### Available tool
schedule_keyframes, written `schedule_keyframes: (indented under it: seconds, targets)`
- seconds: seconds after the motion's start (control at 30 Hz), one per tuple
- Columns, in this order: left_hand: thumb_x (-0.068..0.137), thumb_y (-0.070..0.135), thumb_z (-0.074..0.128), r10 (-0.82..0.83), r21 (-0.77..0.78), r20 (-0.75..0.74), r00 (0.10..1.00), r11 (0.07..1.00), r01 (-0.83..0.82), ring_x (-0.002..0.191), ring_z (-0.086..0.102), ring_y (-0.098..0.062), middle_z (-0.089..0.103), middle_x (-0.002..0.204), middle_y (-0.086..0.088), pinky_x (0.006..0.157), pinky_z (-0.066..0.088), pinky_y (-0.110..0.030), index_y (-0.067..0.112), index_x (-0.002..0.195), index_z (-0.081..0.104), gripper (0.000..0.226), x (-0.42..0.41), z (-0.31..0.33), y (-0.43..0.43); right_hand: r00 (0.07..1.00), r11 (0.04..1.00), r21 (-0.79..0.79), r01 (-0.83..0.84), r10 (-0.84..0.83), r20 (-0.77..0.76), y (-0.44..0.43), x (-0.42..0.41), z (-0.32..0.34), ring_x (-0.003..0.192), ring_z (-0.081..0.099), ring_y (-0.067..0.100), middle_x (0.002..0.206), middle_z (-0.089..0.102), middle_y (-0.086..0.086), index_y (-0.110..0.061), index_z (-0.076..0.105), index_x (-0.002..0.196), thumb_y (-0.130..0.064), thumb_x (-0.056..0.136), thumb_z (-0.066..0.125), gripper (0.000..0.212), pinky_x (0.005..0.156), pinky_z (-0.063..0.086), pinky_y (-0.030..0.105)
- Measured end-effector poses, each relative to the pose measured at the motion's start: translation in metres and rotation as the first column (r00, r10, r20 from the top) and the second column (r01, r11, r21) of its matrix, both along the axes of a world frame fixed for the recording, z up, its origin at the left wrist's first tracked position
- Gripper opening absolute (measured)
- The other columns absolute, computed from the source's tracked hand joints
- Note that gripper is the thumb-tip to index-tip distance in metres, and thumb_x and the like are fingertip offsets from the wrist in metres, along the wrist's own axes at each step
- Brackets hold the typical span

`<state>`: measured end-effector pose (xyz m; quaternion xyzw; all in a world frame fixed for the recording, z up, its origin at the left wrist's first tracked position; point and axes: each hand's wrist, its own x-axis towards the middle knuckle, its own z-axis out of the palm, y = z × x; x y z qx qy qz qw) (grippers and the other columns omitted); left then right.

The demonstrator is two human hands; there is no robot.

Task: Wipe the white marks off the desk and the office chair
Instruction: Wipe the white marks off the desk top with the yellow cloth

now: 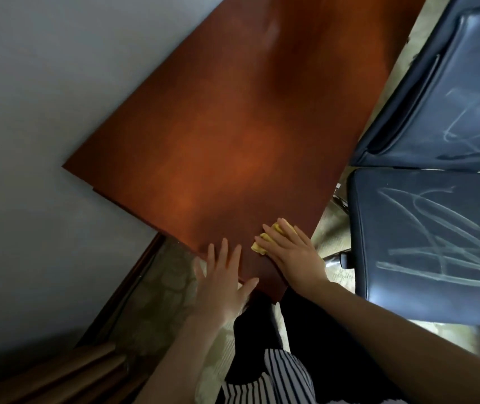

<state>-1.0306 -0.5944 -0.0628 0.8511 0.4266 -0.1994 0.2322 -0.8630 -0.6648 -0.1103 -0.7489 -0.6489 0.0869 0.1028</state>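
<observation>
Pressing a yellow cloth (258,245) down on the worktop (233,126) near its closest corner with the right hand (294,258), fingers (273,236) close together and laid straight across, hiding most of the cloth. Bracing with the left hand (221,281) just beside, on that same corner, fingers (224,253) spread and flat. Can't make out any white marks on the worktop itself through blur and glare. Plenty of white scribbles (443,258) showing on the office chair (378,228) right of the worktop, across seat and backrest, cut off at the frame edge.
</observation>
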Motion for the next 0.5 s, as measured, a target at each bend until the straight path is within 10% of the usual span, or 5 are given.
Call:
schedule_keyframes:
  seconds: [0.2,0.37,0.5]
  targets:
    - [0.096,0.049,0.040,0.304,-0.107,0.298,0.905,0.953,-0.285,0.134,0.034,-0.011,0.037,0.147,0.007,0.111,0.027,-0.049,0.027,0.144,0.034,0.054,0.001,0.007,-0.047,0.848,0.998,-0.043,0.041,-0.058,-0.527,-0.044,-0.019,0.004,0.139,0.014,0.005,0.142,0.040,-0.013,-0.028,0.055,0.130,-0.017,0.100,0.044,0.034,0.113,0.012,0.026]
    - [0.097,0.035,0.048,0.532,-0.552,0.488,0.692,0.802,-0.227,0.099,0.060,0.002,0.063,0.104,0.018,0.087,0.050,-0.019,0.054,0.109,0.046,0.022,0.031,0.042,-0.103,0.232,0.892,-0.193,0.408,-0.306,-0.923,-0.078,-0.026,0.049,0.118,0.055,0.007,0.124,0.062,-0.008,-0.026,0.061,0.122,-0.018,0.100,0.043,0.030,0.092,0.043,0.012]
    - [0.094,0.033,0.055,0.469,-0.509,0.642,0.607,0.852,-0.120,0.103,0.058,0.001,0.061,0.110,0.017,0.094,0.049,-0.031,0.050,0.113,0.049,0.027,0.065,0.068,-0.142,-0.167,0.779,-0.238,0.581,-0.172,-0.971,-0.124,-0.013,0.091,0.102,0.065,0.016,0.107,0.071,0.003,-0.021,0.063,0.120,-0.023,0.101,0.040,0.030,0.077,0.051,0.021]
